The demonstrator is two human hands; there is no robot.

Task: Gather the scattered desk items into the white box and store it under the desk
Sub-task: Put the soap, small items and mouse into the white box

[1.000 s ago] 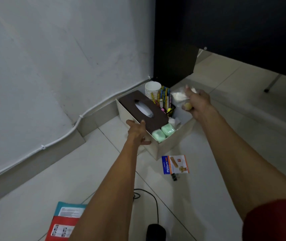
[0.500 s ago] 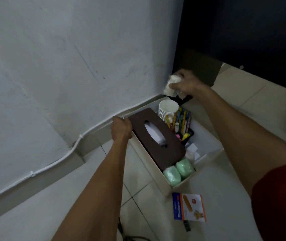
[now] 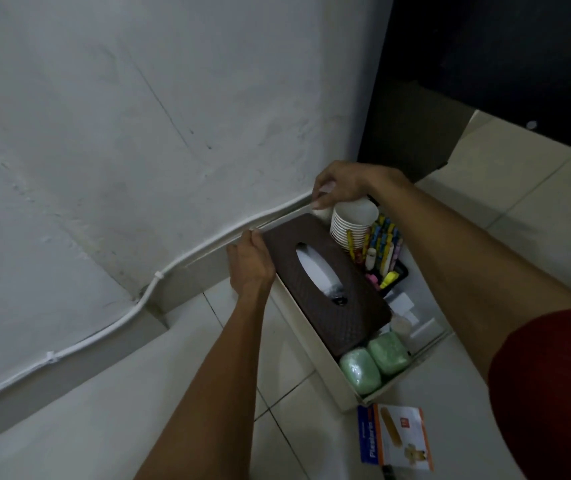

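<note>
White box: an open white rectangular cardboard box (image 3: 312, 344) sits on the pale tiled floor (image 3: 121, 410). Its far end lies between the two hands, and its near end reaches back toward the person, below the right forearm.
Left hand: the left hand (image 3: 249, 261) holds the box's long left wall near the far corner, with the thumb up against the edge of the tissue cover.
Right hand: the right hand (image 3: 346, 183) hangs over the box's far corner, just above the cups, with its fingers curled downward. A small white thing (image 3: 324, 213) lies right under the fingertips; whether they pinch it cannot be told.
Inside the box: a dark brown quilted tissue-box cover (image 3: 346, 323) fills the side by the left hand. A stack of white paper cups (image 3: 355, 216) stands under the right hand, with coloured markers in a black holder (image 3: 384, 244) just nearer than the cups. Two pale green wrapped packets (image 3: 360, 372) sit at the near end, well apart from both hands.
Outside the box: a white-and-blue plaster carton (image 3: 395, 434) lies flat on the floor just past the near end, beside the red sleeve (image 3: 547, 393) of the right arm.
Surroundings: a white cable (image 3: 104, 332) runs along the foot of the grey wall (image 3: 138, 133), left of the left hand. A dark panel (image 3: 485, 64) rises behind the right hand.
</note>
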